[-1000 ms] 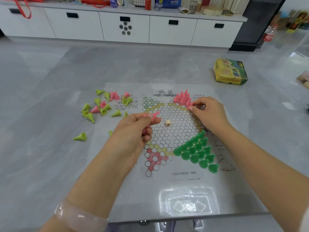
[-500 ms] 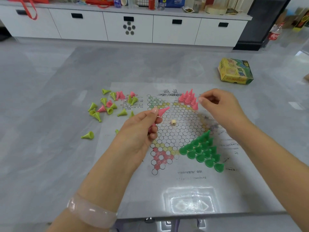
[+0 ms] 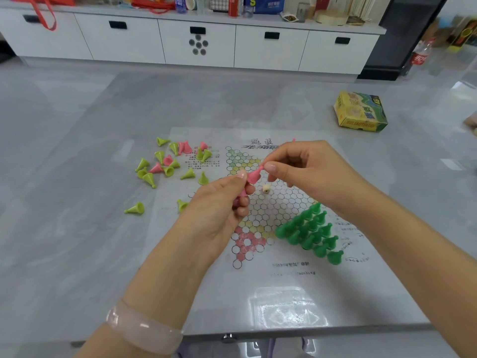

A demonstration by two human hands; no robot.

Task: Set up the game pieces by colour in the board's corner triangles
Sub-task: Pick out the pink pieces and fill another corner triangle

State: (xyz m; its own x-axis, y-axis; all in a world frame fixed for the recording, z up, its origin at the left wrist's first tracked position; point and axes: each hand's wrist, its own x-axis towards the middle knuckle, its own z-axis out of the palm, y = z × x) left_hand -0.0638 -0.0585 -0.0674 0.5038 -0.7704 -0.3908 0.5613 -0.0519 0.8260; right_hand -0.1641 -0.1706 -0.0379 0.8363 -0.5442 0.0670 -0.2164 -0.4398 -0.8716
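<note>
My left hand (image 3: 219, 202) and right hand (image 3: 307, 171) both pinch one pink piece (image 3: 254, 175) above the board (image 3: 271, 202); the yellow box (image 3: 361, 112) reads "46", other print blurs.

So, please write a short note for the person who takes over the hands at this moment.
Left hand holds pink pieces; the right hand pinches the tip of one pink piece above the board.
Done: dark green pieces fill the near-right triangle.
The far-right pink triangle is hidden behind the right hand.
Left: loose pink and yellow-green pieces lie at the board's left edge, unsorted. A small die sits mid-board.
</note>
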